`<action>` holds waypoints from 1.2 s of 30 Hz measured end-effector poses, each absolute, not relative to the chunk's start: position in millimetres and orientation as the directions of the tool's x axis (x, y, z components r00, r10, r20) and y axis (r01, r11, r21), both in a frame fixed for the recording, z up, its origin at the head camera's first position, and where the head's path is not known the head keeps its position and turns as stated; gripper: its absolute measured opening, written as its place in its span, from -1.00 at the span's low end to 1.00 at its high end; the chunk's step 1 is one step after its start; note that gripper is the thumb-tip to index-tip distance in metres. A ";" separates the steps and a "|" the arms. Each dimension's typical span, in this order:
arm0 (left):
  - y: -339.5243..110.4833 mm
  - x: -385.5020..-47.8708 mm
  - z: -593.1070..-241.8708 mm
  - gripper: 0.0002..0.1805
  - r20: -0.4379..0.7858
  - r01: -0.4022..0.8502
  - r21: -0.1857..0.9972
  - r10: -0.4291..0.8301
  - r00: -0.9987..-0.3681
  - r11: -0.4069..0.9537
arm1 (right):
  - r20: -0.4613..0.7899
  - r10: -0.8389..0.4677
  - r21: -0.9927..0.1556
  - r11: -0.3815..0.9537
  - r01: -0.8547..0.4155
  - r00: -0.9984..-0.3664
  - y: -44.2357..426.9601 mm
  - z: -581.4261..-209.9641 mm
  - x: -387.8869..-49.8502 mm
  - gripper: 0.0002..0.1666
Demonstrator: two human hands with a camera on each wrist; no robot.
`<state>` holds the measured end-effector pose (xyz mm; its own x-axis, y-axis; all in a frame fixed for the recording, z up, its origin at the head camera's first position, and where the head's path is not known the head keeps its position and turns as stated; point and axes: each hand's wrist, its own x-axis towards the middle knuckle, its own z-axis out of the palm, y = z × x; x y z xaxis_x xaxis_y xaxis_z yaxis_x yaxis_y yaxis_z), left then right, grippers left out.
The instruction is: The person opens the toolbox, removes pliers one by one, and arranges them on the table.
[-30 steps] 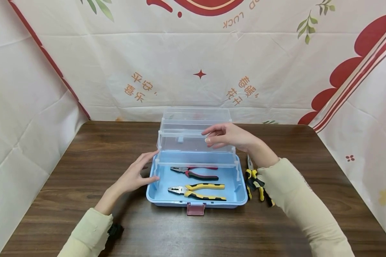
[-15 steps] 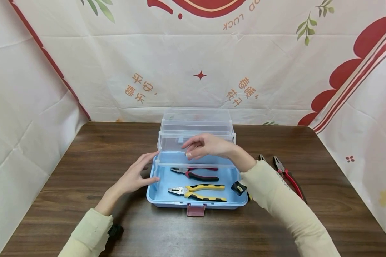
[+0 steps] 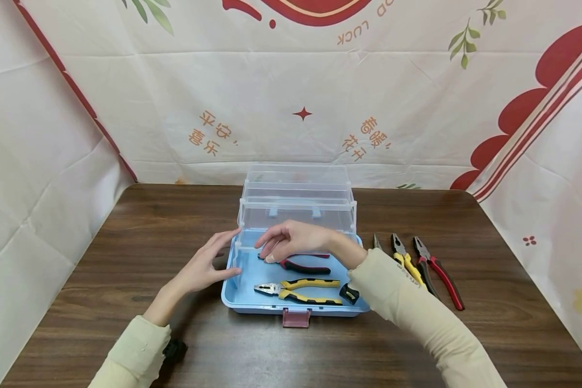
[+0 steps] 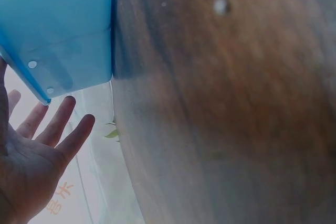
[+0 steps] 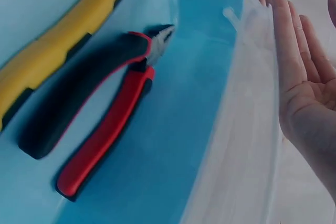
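Note:
In the head view a blue toolbox point(image 3: 242, 302) stands open, its clear lid point(image 3: 298, 172) and tray tilted back. Inside lie red-and-black pliers point(image 3: 305, 268) and, nearer the front, yellow-and-black pliers point(image 3: 315, 282). My right hand point(image 3: 298, 240) hovers over the head of the red-and-black pliers, fingers loosely bent, holding nothing; its fingertips partly hide that head. The right wrist view shows these pliers point(image 5: 110, 114) apart from the hand point(image 5: 310, 93). At the box's left side, my left hand point(image 3: 206, 264) touches the rim with fingers spread and fairly straight, also in the left wrist view point(image 4: 31, 166).
Right of the box, several pliers lie on the brown table point(image 3: 490, 312): yellow-handled pliers point(image 3: 407, 264), red-and-black pliers point(image 3: 447, 280) and a pointed-nose pair point(image 3: 376, 242) mostly behind the sleeve. A pink latch point(image 3: 296, 318) hangs at the box front. A printed cloth point(image 3: 271, 81) stands behind.
My right hand has moved left and down, from beside the clear tray to over the red-and-black pliers in the box. The left hand has stayed at the rim.

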<state>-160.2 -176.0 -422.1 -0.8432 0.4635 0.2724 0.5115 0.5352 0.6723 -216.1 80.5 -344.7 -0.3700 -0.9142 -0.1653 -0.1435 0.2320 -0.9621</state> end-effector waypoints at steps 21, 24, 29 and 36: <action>-175.4 -159.1 -420.8 -0.14 0.278 0.518 0.670 0.468 -0.839 0.531 | -0.377 -0.924 -0.883 0.380 -0.274 -0.068 67.5 -361.4 -202.6 -0.45; -175.6 -159.6 -421.3 -0.14 0.287 0.527 0.664 0.471 -0.834 0.530 | -0.411 -0.909 -0.859 0.410 -0.308 -0.065 69.5 -367.2 -203.3 -0.45; -176.1 -159.9 -421.3 -0.14 0.280 0.521 0.664 0.467 -0.838 0.536 | -0.428 -0.900 -0.833 0.427 -0.351 -0.080 74.0 -373.9 -205.7 -0.46; -176.5 -159.7 -421.2 -0.14 0.259 0.503 0.669 0.462 -0.848 0.548 | -0.509 -0.843 -0.792 0.537 -0.289 -0.173 80.6 -378.6 -205.5 -0.47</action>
